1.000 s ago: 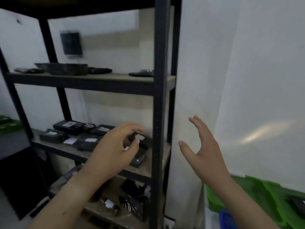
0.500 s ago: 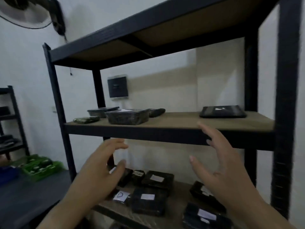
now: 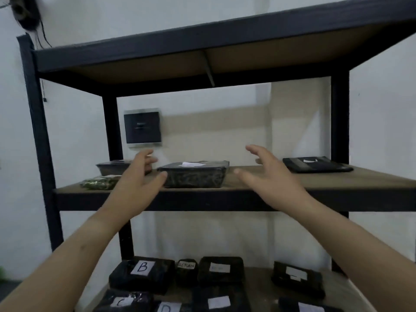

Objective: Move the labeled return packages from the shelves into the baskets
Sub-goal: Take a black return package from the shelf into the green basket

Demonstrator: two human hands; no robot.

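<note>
A black wrapped box package (image 3: 193, 175) with a white label on top sits on the middle shelf (image 3: 247, 200) of a black metal rack. My left hand (image 3: 137, 179) is open at its left end, thumb close to the corner. My right hand (image 3: 267, 176) is open a little to its right, apart from it. On the shelf below lie several black packages with white labels: one marked "B" (image 3: 142, 273), a small one marked "RETURN" (image 3: 186, 269), and others (image 3: 221, 269). No basket is in view.
On the middle shelf a second dark box (image 3: 112, 166) and a greenish packet (image 3: 99, 183) lie at the left, and a flat black package (image 3: 315, 165) at the right. A dark wall panel (image 3: 143, 127) hangs behind. The rack's posts (image 3: 38, 131) frame both sides.
My view has swung left and up from the rack's side to its front. Both hands have risen from the lower shelf to the middle shelf, either side of the black box.
</note>
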